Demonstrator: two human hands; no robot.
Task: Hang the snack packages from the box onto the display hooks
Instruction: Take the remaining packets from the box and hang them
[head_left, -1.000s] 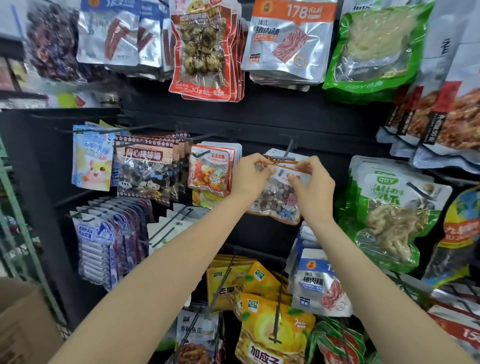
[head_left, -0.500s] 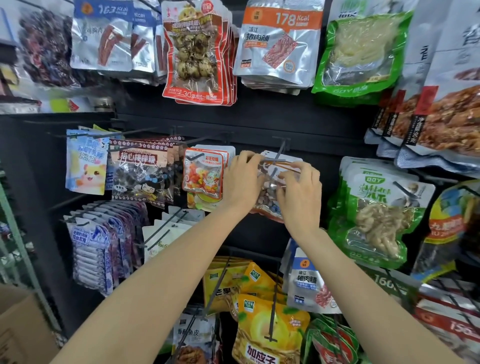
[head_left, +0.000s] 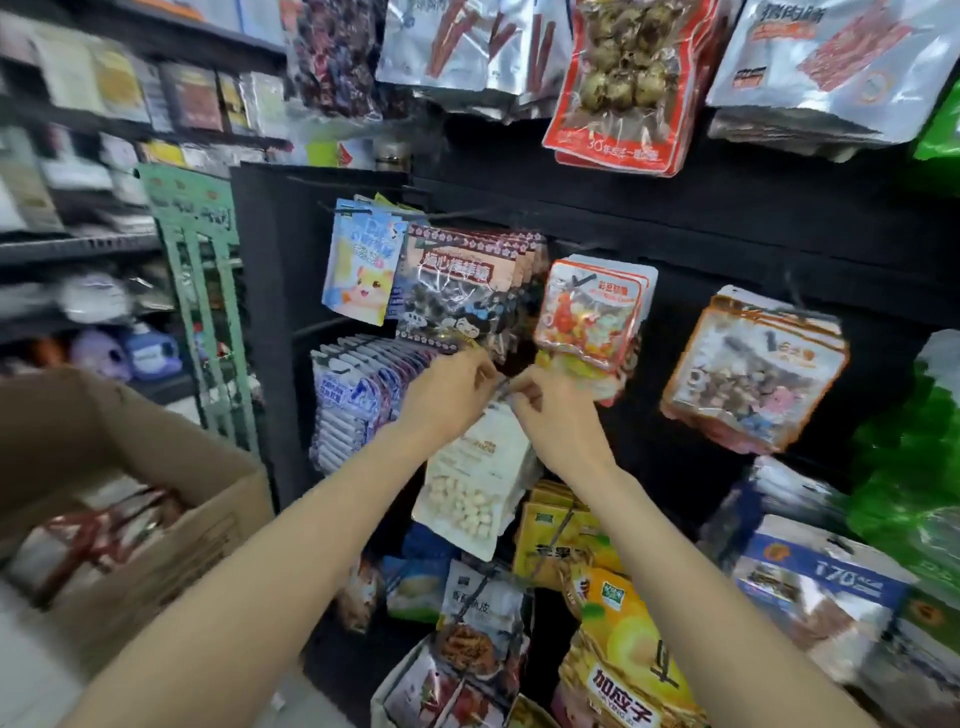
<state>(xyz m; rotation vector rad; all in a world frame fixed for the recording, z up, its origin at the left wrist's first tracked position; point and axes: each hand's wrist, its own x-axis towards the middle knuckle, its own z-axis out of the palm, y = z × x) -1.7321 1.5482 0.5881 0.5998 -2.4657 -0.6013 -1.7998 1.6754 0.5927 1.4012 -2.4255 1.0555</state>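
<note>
A white snack pouch (head_left: 475, 486) is pinched at its top edge by the left hand (head_left: 447, 397) and right hand (head_left: 558, 421); its long axis hangs toward 6 o'clock from the grip, just below the packed hooks.

Pretty clearly a small shop, snack aisle. A black display wall (head_left: 727, 223) is packed with snack packages (head_left: 613, 83) hanging on hooks (head_left: 363, 208) above and beside both hands, stocked shelves (head_left: 104, 104) run off to the left, and an open cardboard box (head_left: 156, 499) of stock sits lower left.
</note>
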